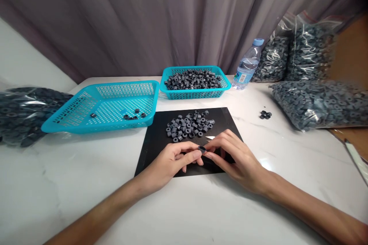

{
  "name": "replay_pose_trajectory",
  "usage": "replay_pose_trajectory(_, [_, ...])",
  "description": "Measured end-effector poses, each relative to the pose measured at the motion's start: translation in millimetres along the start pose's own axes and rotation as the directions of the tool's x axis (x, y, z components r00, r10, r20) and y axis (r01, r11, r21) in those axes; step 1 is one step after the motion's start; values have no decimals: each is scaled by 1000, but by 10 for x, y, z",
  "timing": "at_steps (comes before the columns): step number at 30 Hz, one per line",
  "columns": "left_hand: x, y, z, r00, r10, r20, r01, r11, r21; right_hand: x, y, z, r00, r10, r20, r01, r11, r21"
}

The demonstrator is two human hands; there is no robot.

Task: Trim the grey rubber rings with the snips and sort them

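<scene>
Above the front part of a black mat (pixel 155 134), my left hand (pixel 175 159) pinches a small dark grey ring-shaped piece (pixel 202 149) between thumb and forefinger. My right hand (pixel 237 157) meets it from the other side, its thumb and forefinger closed at the piece's right edge. The opening of the piece faces upward. Just beyond both hands, a loose pile of similar short grey cylinders (pixel 188 125) lies on the mat, many showing a hole in the end. A pale pointed blade tip (pixel 210 137) shows beside my right fingers; the rest of it is hidden.
A blue basket (pixel 100 125) at left holds several pieces; another blue basket (pixel 195 94) behind is heaped with them. Filled plastic bags stand at left (pixel 25 111) and right (pixel 322 103). A water bottle (pixel 247 65) and a small dark cluster (pixel 265 115) are at right.
</scene>
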State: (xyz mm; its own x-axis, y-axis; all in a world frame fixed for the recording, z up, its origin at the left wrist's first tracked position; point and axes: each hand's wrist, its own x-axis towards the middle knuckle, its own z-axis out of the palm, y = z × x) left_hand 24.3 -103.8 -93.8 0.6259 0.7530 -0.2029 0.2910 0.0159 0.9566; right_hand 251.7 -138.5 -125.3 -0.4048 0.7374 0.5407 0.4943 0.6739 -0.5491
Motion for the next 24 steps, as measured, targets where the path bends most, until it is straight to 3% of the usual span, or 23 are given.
replay_pose_trajectory(15, [3,17,5,1000,-2,-18,2,1000,29,18,-1,-9,1000,-14,17,14,1000,-4])
replay_pose_trajectory(24, [22,-68,17,998,20,-62,-25,996,-90,25,1,2,1000,1,21,-1,1000,-2])
